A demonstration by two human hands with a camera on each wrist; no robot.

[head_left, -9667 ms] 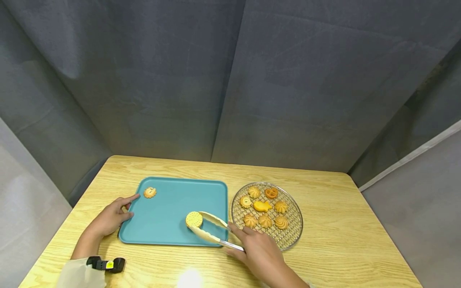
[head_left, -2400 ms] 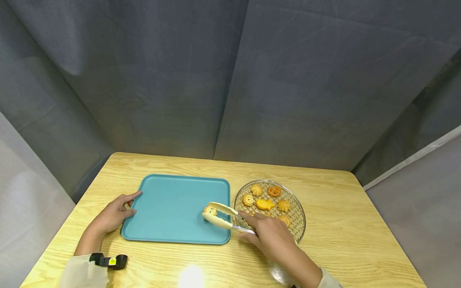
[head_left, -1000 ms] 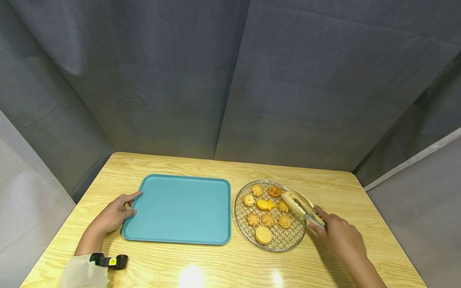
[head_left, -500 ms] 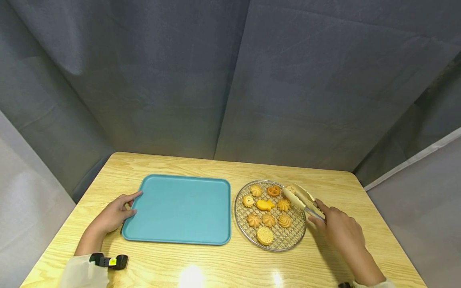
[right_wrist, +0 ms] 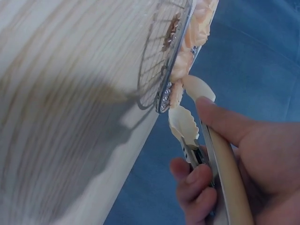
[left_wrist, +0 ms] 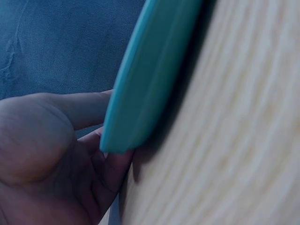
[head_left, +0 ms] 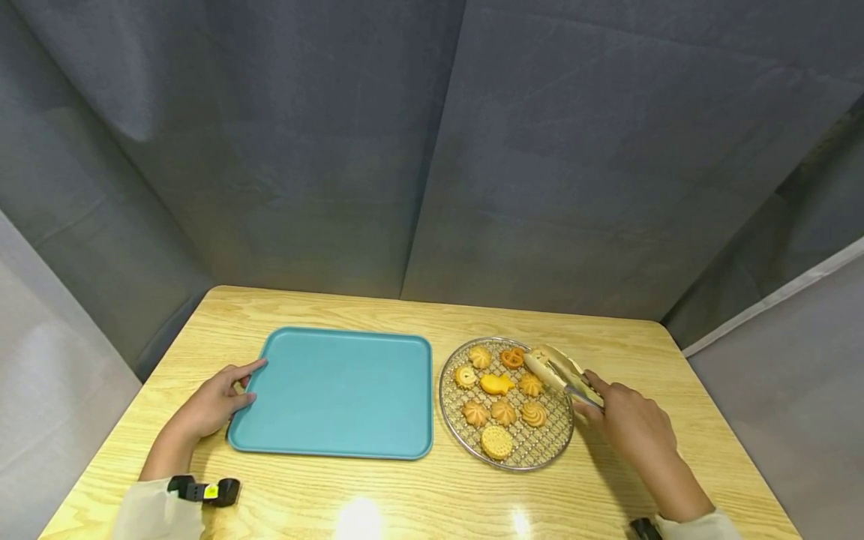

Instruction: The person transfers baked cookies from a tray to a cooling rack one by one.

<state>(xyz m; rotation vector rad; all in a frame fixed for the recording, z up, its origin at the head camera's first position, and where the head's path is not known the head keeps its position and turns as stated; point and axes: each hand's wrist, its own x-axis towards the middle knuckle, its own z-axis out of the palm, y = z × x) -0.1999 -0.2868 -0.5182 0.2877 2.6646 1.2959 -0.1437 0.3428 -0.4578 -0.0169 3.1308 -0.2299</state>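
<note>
My left hand (head_left: 208, 409) holds the left edge of a teal rectangular tray (head_left: 331, 394). In the left wrist view the rim of the tray (left_wrist: 145, 79) sits between thumb and fingers. With my right hand (head_left: 640, 429) I grip metal tongs (head_left: 544, 371) with scalloped cream tips. These tips straddle a small round cookie (head_left: 538, 355) at the upper right of a round wire rack (head_left: 543, 447), partly hiding it. Seen from the right wrist, the tongs (right_wrist: 228, 176) reach to the rack's rim.
Several cookies lie on the rack, among them a pretzel (head_left: 512, 358), a yellow fish-shaped one (head_left: 496, 385) and a dotted round one (head_left: 496, 442). A wooden table (head_left: 405, 495) bears everything, and grey curtains (head_left: 432, 150) hang behind it.
The dotted cookie, earlier in the tongs over the tray, now lies on the rack. The small round cookie went by tongs from tray to rack. Lately the tongs shifted slightly left. Left hand unmoved.
</note>
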